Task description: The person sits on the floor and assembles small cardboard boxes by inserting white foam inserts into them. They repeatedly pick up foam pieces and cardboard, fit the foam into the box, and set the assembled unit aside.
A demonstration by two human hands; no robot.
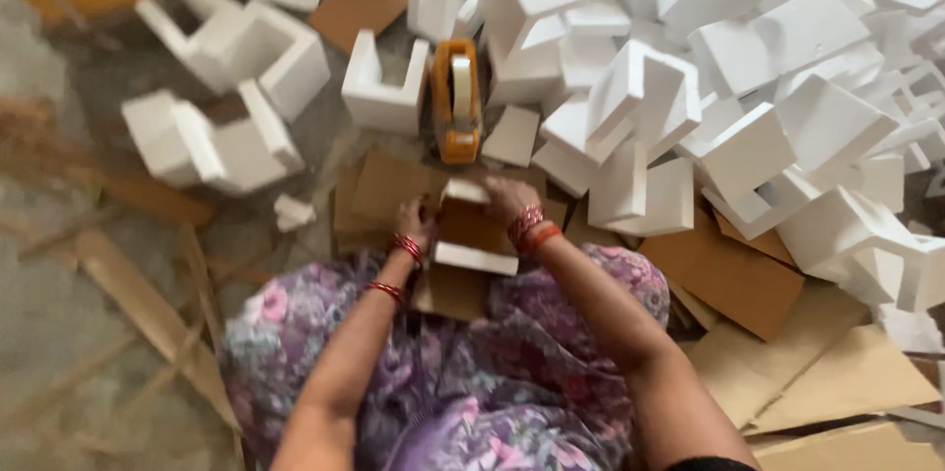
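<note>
Brown cardboard piece with white foam blocks (471, 235): gripped by left hand (415, 223) and right hand (508, 199), fingers apparently closed on it; orange tape dispenser (457, 102) on floor (59, 304) just beyond.

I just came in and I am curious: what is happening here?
A person sits on the floor, both hands on a brown cardboard piece with white foam blocks. The left hand grips its left edge, the right hand its top. An orange tape dispenser stands just beyond, before a heap of white foam corner pieces.
</note>
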